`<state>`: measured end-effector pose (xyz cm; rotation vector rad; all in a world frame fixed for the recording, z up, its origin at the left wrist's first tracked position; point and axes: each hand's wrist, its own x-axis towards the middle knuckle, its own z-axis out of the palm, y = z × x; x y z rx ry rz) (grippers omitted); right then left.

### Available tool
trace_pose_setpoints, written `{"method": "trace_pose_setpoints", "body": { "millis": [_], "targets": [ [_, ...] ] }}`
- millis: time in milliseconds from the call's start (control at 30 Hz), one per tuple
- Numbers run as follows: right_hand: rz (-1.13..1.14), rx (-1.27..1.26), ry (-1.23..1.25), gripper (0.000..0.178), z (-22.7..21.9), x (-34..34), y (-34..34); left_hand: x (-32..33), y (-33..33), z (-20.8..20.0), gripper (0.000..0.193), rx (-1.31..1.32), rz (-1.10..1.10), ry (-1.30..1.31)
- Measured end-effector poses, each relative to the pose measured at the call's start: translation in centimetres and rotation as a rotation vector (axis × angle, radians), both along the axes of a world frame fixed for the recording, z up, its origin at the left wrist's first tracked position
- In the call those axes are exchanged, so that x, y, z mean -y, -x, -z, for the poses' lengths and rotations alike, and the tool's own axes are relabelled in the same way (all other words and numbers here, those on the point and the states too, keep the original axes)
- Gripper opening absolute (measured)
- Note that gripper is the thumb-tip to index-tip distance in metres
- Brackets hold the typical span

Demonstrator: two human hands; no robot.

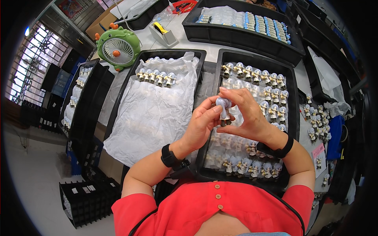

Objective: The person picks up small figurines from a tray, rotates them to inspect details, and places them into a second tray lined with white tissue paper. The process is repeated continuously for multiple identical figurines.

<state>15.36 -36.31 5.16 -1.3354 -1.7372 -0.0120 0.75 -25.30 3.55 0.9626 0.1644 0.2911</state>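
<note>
Pinching the small figure [225, 113] between thumb and fingers, the left hand [202, 121] held it from its left side. The right hand [251, 112] curved around the other side, forefinger near the head and thumb beside the feet; whether it pressed on the figure could not be told. The figure's long axis ran head away from the person and feet toward the body, so it spanned the opening between the right forefinger and thumb. Below lay the left part of a black tray [293, 98] with rows of similar figures [255, 169]. Left of that, white paper [153, 114] covered much of a second tray [201, 59]. Farther off, a green fan [119, 46] stood on the table [214, 53].
</note>
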Motion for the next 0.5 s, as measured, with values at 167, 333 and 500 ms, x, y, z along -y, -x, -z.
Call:
{"method": "trace_pose_setpoints", "body": {
  "millis": [167,333,500],
  "targets": [
    [0.002,-0.007,0.002,0.093,0.01,-0.02,-0.01,-0.06,-0.18,0.28,0.039,0.018,0.009,0.016],
    [-0.011,-0.027,0.000,0.092,0.02,-0.10,-0.02,-0.12,-0.16,0.34,0.039,0.021,0.013,0.033],
    [-0.024,-0.093,0.049,0.090,-0.10,0.04,-0.12,-0.27,-0.27,0.29,0.041,0.065,0.018,0.098]
  ]
}}
